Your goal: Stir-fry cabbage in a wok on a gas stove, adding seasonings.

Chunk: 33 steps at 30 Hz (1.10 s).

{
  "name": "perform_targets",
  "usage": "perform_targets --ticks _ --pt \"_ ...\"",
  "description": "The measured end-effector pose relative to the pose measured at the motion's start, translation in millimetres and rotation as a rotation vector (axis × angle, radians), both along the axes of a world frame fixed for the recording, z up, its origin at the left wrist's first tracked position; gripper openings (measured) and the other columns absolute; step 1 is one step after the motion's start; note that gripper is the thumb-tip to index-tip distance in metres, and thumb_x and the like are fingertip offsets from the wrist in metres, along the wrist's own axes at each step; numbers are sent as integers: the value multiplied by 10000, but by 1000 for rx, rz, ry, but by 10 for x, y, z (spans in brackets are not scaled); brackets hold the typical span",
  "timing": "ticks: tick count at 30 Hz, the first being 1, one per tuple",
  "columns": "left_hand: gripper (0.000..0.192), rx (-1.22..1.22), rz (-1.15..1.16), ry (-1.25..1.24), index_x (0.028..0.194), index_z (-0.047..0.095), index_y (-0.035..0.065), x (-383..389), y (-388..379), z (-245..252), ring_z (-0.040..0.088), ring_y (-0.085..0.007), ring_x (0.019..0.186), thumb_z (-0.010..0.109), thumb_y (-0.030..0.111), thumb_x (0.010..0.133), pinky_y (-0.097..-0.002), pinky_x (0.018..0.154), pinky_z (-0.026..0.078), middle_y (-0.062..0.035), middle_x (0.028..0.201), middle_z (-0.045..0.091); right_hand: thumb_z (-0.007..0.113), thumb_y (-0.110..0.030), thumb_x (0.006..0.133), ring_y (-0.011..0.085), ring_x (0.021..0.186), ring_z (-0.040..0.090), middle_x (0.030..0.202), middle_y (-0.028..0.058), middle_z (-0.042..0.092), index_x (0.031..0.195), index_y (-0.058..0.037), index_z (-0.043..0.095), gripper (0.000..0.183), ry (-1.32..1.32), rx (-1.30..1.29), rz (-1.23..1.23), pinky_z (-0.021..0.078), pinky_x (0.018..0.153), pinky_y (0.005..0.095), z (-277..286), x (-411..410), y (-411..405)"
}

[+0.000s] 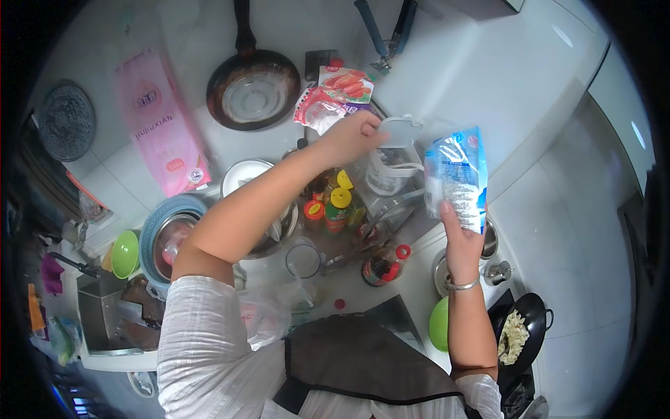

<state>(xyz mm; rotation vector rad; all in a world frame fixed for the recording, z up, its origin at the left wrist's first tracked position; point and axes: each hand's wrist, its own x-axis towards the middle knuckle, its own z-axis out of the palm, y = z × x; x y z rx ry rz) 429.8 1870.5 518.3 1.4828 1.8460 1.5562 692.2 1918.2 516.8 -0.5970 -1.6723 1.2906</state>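
Note:
My left hand [361, 135] reaches up to a clear plastic canister [390, 170] whose translucent lid [401, 132] stands raised. The fingers are curled at the lid's left edge; whether they grip it I cannot tell. White contents show inside the canister. In my right hand [463, 243] is a blue and white plastic pouch [456, 175], held upright by its lower end just right of the canister. A bracelet circles that wrist. Red and white food packets [343, 89] lie behind my left hand. Seasoning bottles with yellow and red caps [339, 201] stand below it.
A soy-sauce-like bottle with a red cap [384, 266] stands on the counter near an empty glass [303, 260]. At right, a black wok [526, 327] holds pale food. A frying pan [254, 89] hangs on the wall. A cleaver [135, 312] lies beside the sink [99, 314].

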Motion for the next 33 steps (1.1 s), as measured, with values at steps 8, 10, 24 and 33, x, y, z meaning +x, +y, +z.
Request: perform_targets --ticks 8,10,24,33 --pt "351 -84 47 104 1019 580 24 54 -34 -19 628 -193 826 634 329 853 -305 735 485 -116 901 655 682 -110 835 136 1023 553 1126 71 596 1250 1 469 479 -72 15 125 434 889 273 1 -115 188" --pt "359 -33 32 102 1011 582 17 57 -38 -40 641 -216 816 631 334 851 -319 732 487 -129 903 664 679 -109 838 132 1019 552 1123 68 596 1246 1 473 470 -83 27 137 433 885 268 52 -135 224" --pt "323 19 13 101 927 578 13 53 -52 -64 626 -201 728 614 327 862 -327 665 476 -110 793 647 631 -62 859 111 950 548 1069 56 589 1192 17 463 381 -266 276 210 436 849 256 360 -235 386" --pt "302 63 -6 61 910 576 13 32 -11 -140 613 -186 712 617 309 869 -316 652 468 -101 781 642 624 -97 876 103 911 559 1017 52 622 1134 34 526 305 -378 276 245 448 814 254 574 -269 381"
